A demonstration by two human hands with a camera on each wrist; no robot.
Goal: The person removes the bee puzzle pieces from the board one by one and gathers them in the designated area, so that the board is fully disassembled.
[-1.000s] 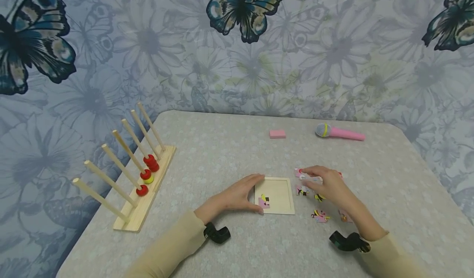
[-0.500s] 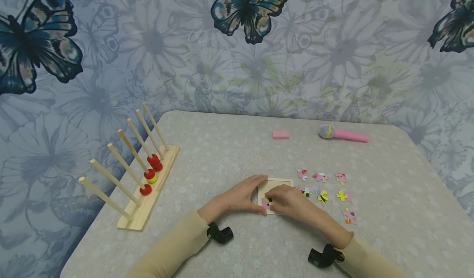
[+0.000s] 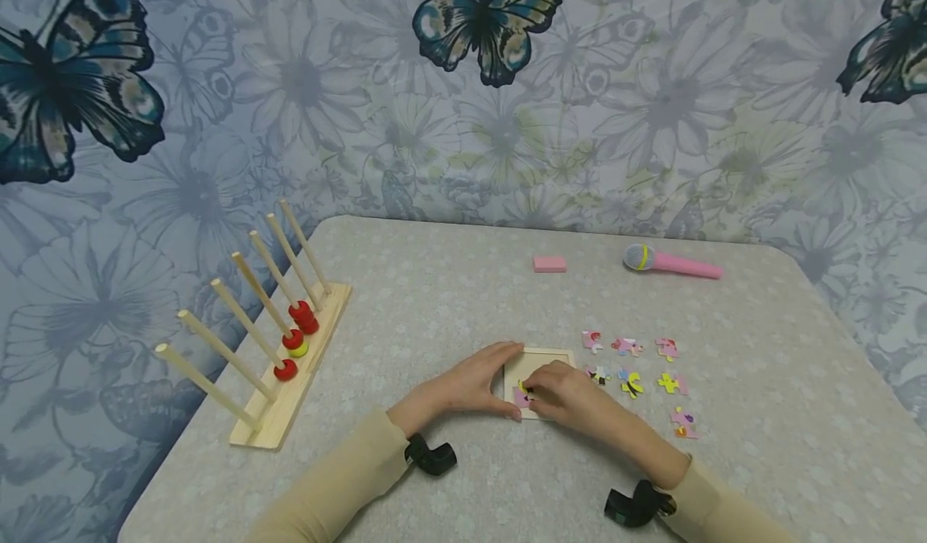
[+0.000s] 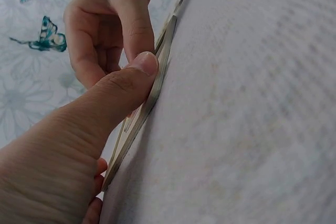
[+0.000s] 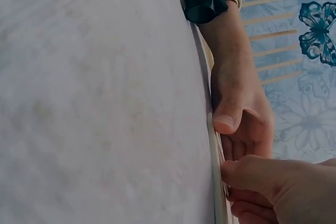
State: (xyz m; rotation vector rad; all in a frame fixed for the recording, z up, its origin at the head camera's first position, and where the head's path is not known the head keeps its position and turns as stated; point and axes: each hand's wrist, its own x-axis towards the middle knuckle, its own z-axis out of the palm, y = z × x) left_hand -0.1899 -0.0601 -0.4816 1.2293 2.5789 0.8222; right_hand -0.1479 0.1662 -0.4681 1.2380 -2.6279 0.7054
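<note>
My left hand holds a shallow wooden puzzle tray by its left side, with the thumb at the near edge and the fingers at the far edge. In the tray's near left corner lies a pink puzzle piece, partly covered. Reaching over the tray from the right, my right hand pinches a puzzle piece low beside that one; the fingers hide nearly all of it. The left wrist view shows my left thumb on the tray's rim, close to the right hand's fingertips.
Several loose puzzle pieces lie right of the tray. A wooden peg stand with red and yellow beads occupies the table's left side. Toward the back are a pink block and a pink toy microphone.
My right hand has moved left from the loose pieces to over the tray. A piece that lay at the near end of the loose ones is gone from there. The left hand keeps its hold.
</note>
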